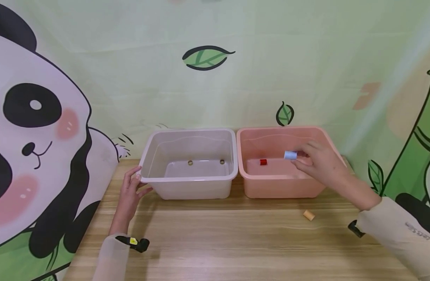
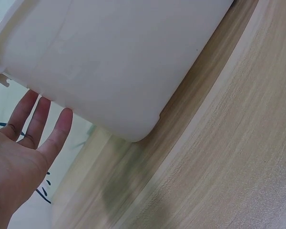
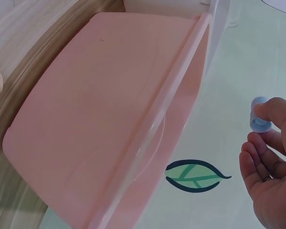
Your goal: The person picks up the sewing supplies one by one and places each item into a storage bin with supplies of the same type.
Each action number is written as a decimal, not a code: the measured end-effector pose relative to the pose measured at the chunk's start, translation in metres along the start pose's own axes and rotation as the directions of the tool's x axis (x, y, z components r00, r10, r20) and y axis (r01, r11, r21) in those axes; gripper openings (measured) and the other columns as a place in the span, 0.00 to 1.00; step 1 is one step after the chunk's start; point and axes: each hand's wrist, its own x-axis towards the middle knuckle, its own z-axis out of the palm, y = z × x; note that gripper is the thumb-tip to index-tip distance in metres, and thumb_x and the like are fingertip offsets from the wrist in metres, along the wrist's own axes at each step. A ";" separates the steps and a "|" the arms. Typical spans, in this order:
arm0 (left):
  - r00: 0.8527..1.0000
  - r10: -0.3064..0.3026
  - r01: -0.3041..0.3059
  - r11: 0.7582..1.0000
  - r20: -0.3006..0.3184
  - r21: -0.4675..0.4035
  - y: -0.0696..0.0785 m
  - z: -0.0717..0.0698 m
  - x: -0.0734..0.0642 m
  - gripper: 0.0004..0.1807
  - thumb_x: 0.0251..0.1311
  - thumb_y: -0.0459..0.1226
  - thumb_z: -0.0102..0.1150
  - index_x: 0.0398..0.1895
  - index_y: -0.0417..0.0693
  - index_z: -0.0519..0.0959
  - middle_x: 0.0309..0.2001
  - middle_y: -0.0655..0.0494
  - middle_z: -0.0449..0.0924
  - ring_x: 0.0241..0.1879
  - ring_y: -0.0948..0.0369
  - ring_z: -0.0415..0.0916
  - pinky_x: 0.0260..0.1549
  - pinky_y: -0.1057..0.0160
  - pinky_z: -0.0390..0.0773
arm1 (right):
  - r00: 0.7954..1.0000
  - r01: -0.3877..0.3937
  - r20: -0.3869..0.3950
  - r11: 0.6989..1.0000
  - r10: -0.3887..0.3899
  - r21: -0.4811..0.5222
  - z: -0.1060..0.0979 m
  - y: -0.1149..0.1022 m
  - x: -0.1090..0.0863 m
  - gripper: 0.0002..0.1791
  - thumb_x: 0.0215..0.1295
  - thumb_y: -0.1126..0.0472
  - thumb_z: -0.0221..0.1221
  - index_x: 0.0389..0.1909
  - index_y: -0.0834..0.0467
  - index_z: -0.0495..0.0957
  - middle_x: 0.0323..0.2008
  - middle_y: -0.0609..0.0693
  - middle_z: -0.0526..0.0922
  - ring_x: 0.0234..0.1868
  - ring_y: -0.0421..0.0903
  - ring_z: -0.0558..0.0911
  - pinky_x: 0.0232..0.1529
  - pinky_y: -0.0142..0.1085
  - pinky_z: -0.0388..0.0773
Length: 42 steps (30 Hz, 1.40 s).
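My right hand (image 1: 320,164) pinches a small light blue cylinder (image 1: 290,155) between thumb and fingertips, held above the pink bin (image 1: 285,187). One end of the blue cylinder (image 3: 260,117) looks hollowed in the right wrist view. Inside the pink bin lies a small red cylinder (image 1: 263,162). At the left end of the white bin (image 1: 193,189), my left hand (image 1: 130,193) rests against the rim. Its fingers (image 2: 62,126) look nearly straight in the left wrist view, tips touching the bin. Two small gold-coloured round pieces (image 1: 190,162) lie apart on the white bin's floor.
An orange-tan cylinder (image 1: 309,215) lies on the wooden table (image 1: 229,242) in front of the pink bin. Both bins stand side by side, near the back. Behind them hangs a green cloth (image 1: 257,78) printed with a panda and leaves.
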 end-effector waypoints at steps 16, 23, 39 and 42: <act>1.000 -0.013 0.013 1.000 -0.012 -0.013 -0.001 0.001 -0.001 0.21 0.80 0.48 0.44 0.72 0.61 0.63 0.63 0.57 0.65 0.52 0.61 0.76 0.50 0.57 0.84 | 0.999 -0.021 0.033 1.000 0.021 0.005 -0.003 0.003 0.004 0.13 0.60 0.65 0.71 0.45 0.59 0.82 0.40 0.52 0.82 0.40 0.49 0.78 0.40 0.45 0.81; 1.000 -0.011 0.011 1.000 -0.018 -0.014 0.000 0.002 -0.002 0.22 0.80 0.48 0.43 0.72 0.59 0.62 0.63 0.57 0.65 0.51 0.62 0.77 0.50 0.58 0.84 | 0.997 -0.052 0.059 0.999 0.052 -0.004 -0.004 0.008 0.009 0.14 0.62 0.63 0.70 0.47 0.62 0.82 0.39 0.54 0.82 0.39 0.50 0.77 0.39 0.44 0.81; 1.000 -0.011 0.011 1.000 -0.007 -0.010 0.000 0.001 -0.001 0.22 0.80 0.48 0.43 0.73 0.59 0.62 0.64 0.58 0.65 0.51 0.64 0.77 0.50 0.58 0.84 | 0.992 -0.002 0.130 1.000 0.000 0.016 -0.008 0.017 0.025 0.13 0.61 0.64 0.70 0.46 0.64 0.83 0.39 0.55 0.82 0.38 0.49 0.79 0.39 0.45 0.80; 1.000 -0.011 0.011 1.000 -0.008 -0.011 0.000 0.001 0.000 0.22 0.80 0.48 0.43 0.73 0.59 0.62 0.64 0.58 0.65 0.51 0.63 0.77 0.50 0.59 0.84 | 0.992 -0.004 0.126 1.000 0.002 0.016 -0.008 0.018 0.027 0.13 0.61 0.64 0.70 0.45 0.62 0.83 0.38 0.53 0.82 0.38 0.48 0.78 0.39 0.42 0.79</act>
